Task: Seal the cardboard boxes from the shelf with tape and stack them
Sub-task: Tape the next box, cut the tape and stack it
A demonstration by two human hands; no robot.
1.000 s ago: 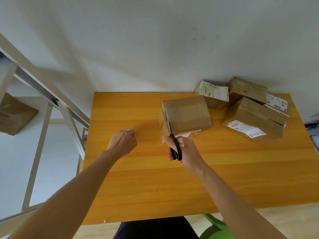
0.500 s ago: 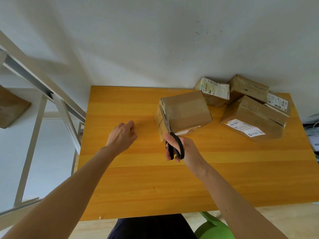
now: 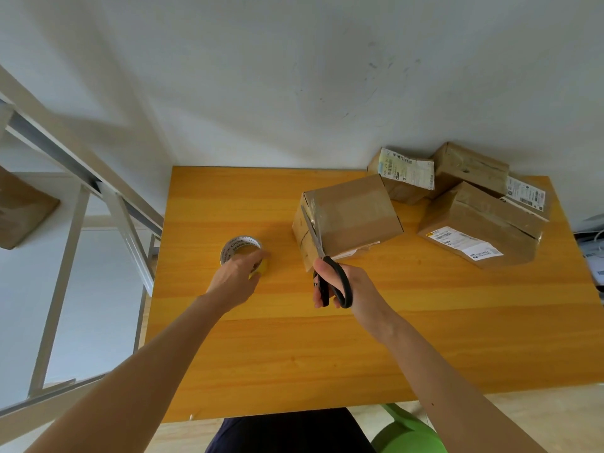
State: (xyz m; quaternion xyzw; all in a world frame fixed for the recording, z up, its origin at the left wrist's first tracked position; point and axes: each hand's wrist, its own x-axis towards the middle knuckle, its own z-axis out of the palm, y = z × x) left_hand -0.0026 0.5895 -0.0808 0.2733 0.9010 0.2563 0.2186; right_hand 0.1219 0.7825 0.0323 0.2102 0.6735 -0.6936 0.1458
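Orange wooden tabletop (image 3: 327, 354): right hand (image 3: 353, 289) grips black-handled scissors (image 3: 330, 279), blades at taped brown cardboard box (image 3: 353, 210); left of it, left hand (image 3: 237, 279) grips clear tape roll (image 3: 240, 245). Sealing seems nearly done; stacking remains.

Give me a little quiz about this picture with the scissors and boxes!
1. True or false: the right hand holds the tape.
2. Where does the tape lie? A. on the table B. on the shelf C. on the floor
3. Fill in: the blades of the scissors are at the edge of the near ____.

Key
1. False: it holds the scissors; the left hand holds the tape.
2. A
3. box
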